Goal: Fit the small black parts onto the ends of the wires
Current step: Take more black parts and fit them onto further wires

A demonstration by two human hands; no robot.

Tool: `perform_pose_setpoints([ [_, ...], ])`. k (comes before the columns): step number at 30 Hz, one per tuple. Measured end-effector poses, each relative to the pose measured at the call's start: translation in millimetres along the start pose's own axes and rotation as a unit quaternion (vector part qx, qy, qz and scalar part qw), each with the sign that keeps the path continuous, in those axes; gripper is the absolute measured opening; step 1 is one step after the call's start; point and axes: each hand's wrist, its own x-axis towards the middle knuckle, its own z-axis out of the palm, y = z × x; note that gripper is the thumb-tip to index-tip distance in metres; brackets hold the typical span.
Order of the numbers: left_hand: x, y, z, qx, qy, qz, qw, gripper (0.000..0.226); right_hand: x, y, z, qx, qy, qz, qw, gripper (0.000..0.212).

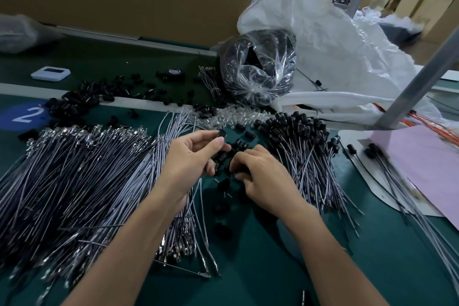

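The right hand (258,169) lay knuckles-up with its fingers curled down into a scatter of loose black caps (224,182) on the dark green mat (248,268). Its fingertips were hidden, so whether they pinched anything could not be told. The left hand (191,154) pinched one small black cylindrical part (221,133) between thumb and forefinger, raised just above the mat. More dark pieces showed blurred under its lower fingers.

To the left spread a broad heap of thin grey wires with shiny metal end terminals (74,181), cut off by the picture's edge. To the right lay a bundle of wires already tipped with glossy black caps (298,136).

Behind it slumped a crinkled clear plastic bag of black parts (258,67), against a white woven sack (323,32). A blue round floor-style marker (24,115) on the mat read "2", half covered by black pieces.
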Motion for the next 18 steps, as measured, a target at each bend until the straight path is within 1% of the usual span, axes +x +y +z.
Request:
perform_pose_setpoints([
  [3, -1.1, -2.2, 0.9, 0.011, -0.02, 0.007, 1.0, 0.016, 1.5, 4.6, 3.7, -0.028, -0.014, -0.015, 0.999, 0.016],
  [4, -1.2, -3.1, 1.1, 0.022, -0.028, 0.014, 0.999, 0.017, 1.7, 5.3, 3.4, -0.02, -0.004, -0.011, 1.0, 0.015],
  [5, -0.8, -4.0, 1.2, 0.034, -0.034, 0.022, 0.999, 0.018, 1.9, 5.4, 1.7, 0.007, 0.022, -0.003, 1.0, 0.014],
  [7, 0.3, -5.3, 1.2, 0.057, -0.043, 0.035, 0.997, 0.021, 1.5, 5.5, -5.3, 0.108, 0.112, 0.019, 0.988, 0.014],
  [9, 0.6, -6.0, 2.2, 0.08, -0.056, 0.05, 0.994, 0.022, 0.0, 4.7, -14.2, 0.225, 0.186, 0.035, 0.956, 0.016],
  [10, 0.2, -6.3, 3.3, 0.091, -0.063, 0.06, 0.992, 0.023, -0.5, 3.4, -17.3, 0.266, 0.203, 0.04, 0.941, 0.016],
  [12, -1.2, -7.0, 5.4, 0.112, -0.072, 0.079, 0.988, 0.028, -0.9, -0.3, -19.7, 0.308, 0.202, 0.045, 0.929, 0.015],
  [15, -2.1, -7.2, 6.4, 0.142, -0.07, 0.101, 0.982, 0.034, -0.9, -3.4, -18.4, 0.32, 0.185, 0.048, 0.928, 0.015],
  [18, -2.0, -7.3, 5.8, 0.156, -0.068, 0.114, 0.979, 0.032, -0.7, -1.2, -18.5, 0.313, 0.178, 0.051, 0.931, 0.015],
])
